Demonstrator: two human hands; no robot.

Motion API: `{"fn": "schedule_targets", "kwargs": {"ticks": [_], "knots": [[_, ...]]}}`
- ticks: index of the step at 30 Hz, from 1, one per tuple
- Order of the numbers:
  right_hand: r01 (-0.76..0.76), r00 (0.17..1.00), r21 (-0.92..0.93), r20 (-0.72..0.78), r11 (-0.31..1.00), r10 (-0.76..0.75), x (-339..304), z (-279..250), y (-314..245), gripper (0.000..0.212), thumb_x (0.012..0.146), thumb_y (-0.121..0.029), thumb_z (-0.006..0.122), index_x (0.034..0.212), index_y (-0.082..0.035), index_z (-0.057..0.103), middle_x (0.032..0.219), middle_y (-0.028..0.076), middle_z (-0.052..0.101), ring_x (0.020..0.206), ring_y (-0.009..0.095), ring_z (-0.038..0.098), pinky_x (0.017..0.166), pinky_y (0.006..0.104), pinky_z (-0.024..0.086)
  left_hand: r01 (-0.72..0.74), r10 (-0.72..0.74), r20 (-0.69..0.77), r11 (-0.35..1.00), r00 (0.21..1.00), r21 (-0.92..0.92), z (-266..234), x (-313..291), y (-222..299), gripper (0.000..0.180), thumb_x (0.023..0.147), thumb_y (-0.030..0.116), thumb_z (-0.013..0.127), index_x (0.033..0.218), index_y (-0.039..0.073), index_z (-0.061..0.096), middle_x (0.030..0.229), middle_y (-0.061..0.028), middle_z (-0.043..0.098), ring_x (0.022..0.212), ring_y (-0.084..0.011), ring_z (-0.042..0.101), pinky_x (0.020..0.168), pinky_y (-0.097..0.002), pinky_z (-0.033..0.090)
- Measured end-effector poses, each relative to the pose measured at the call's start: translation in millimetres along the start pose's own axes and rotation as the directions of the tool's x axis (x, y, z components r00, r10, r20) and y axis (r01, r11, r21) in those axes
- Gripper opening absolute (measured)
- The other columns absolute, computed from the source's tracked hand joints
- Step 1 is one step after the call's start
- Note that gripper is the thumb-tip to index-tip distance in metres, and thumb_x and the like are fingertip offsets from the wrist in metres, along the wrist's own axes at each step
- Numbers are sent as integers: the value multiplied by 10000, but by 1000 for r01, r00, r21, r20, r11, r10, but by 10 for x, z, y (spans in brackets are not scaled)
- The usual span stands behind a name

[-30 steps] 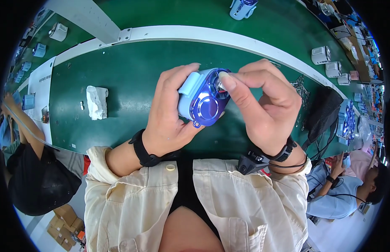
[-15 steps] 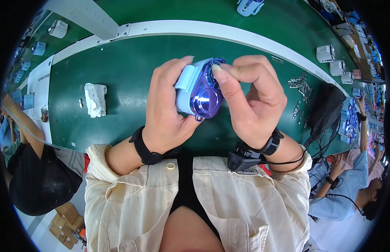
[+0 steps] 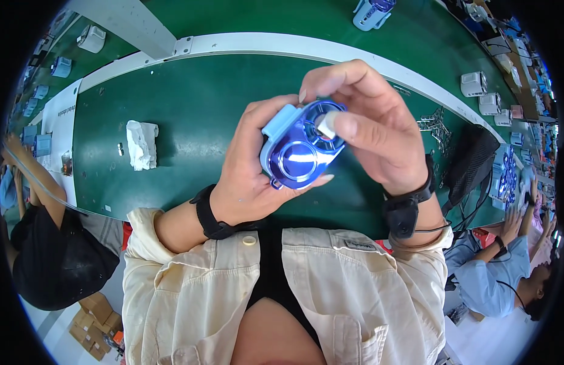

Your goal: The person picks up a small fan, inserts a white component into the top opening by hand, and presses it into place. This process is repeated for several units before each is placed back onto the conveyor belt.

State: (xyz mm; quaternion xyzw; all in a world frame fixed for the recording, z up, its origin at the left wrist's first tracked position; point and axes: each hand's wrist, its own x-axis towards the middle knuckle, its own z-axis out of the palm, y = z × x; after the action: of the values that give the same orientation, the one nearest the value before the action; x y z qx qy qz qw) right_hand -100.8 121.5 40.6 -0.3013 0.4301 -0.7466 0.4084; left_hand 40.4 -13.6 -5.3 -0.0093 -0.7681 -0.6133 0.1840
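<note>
My left hand (image 3: 248, 161) is wrapped round a light-blue plastic case (image 3: 282, 121) with a glossy, see-through purple-blue face (image 3: 297, 161). That face has a large shiny round part and a smaller round recess, and is tilted up toward me above the table. At the recess, a small white piece (image 3: 325, 127) sits under the thumb of my right hand (image 3: 379, 125). The right index finger curls beyond the case's far edge, and the other fingers are partly hidden. A light-blue clip-like band runs along the case's left side; a small loop sticks out at its near corner.
On the green table lie a crumpled white paper (image 3: 142, 145), small metal clips (image 3: 439, 128) and a black mesh pouch (image 3: 473, 155) with cables. A white rail (image 3: 263, 42) crosses behind; another blue case (image 3: 372, 15) stands beyond it. Co-workers sit at both sides.
The case has turned so its purple face points more toward me, and it is slightly lower. My right thumb has moved onto the recess, where a white piece now shows; my right wrist has rotated.
</note>
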Motion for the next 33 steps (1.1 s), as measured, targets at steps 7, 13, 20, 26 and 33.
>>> {"fn": "schedule_targets", "kwargs": {"ticks": [7,13,20,26,33], "knots": [[-32,963,-172,257,985,76,24,-185,-163,262,834,-105,699,1065,-14,614,1133,170,549,1045,218,538,916,330,430,-66,65,95,998,993,1,3,23,1,918,695,88,861,1402,32,278,1292,-148,437,1210,-258,505,1002,-378,441],[-138,955,-218,228,966,188,-16,-208,-331,257,813,-28,699,1057,-6,618,1131,177,555,1062,231,548,922,335,443,-177,177,34,984,984,7,51,77,-58,824,660,196,889,1314,13,423,1201,-160,532,1060,-312,567,888,-388,477],[-35,968,-210,237,977,86,-44,-205,-164,266,827,13,670,1083,-8,603,1137,180,559,1082,236,550,932,345,444,-190,182,77,975,980,114,5,73,-17,892,664,116,885,1369,32,345,1277,-175,459,1134,-291,543,954,-396,457],[-78,970,-62,226,995,90,-1,-196,-129,225,841,-4,665,1057,-30,607,1137,161,563,1082,226,549,945,357,432,-188,191,-9,972,982,144,35,35,-67,899,644,91,889,1370,41,360,1282,-175,469,1143,-296,540,952,-396,461],[102,985,-203,160,974,-70,-21,-53,27,178,904,-44,603,1081,-47,580,1131,157,565,1070,229,554,935,353,437,-217,242,-71,943,968,254,41,61,-66,908,613,78,903,1358,43,385,1276,-166,478,1146,-285,543,952,-383,464]]}}
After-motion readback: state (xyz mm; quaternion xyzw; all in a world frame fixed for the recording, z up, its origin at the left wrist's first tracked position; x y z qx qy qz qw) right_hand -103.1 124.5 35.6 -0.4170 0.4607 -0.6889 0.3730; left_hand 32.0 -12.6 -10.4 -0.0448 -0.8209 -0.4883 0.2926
